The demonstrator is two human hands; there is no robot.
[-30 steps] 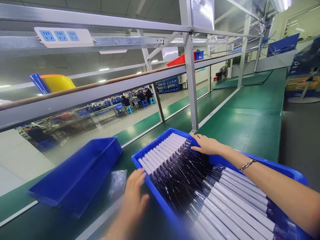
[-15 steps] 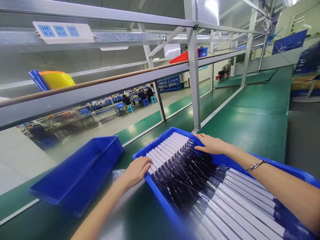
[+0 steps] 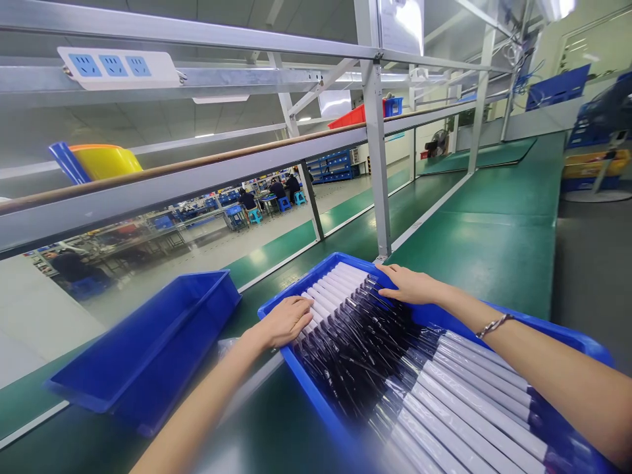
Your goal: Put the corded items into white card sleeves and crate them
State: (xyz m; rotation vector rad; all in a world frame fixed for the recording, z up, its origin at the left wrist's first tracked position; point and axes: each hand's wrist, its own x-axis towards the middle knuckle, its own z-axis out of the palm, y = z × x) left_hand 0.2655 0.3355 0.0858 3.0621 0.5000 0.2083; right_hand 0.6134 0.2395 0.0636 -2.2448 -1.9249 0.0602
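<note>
A blue plastic bin (image 3: 316, 395) holds rows of white tubes with black wire ends in clear wrapping. My left hand (image 3: 286, 321) lies over the white tubes (image 3: 340, 283) at the bin's left side, fingers extended and resting on the nearest ones. At the far side of the bin, my right hand (image 3: 407, 284) reaches in with fingers apart. Its fingertips are at the rim, and the thumb is over the bundled black wires (image 3: 365, 336). A second row of wrapped white tubes (image 3: 459, 401) lies below my right forearm.
Left of the full bin, another blue bin (image 3: 148, 349) sits tilted on the green bench (image 3: 484, 243). A metal post (image 3: 376, 164) rises just behind the full bin. A rail with a power strip (image 3: 118, 68) crosses above. People sit at benches in the background.
My left hand has slid right, from the bin's left edge further onto the white tubes. My right hand stays at the far rim. The view has shifted slightly.
</note>
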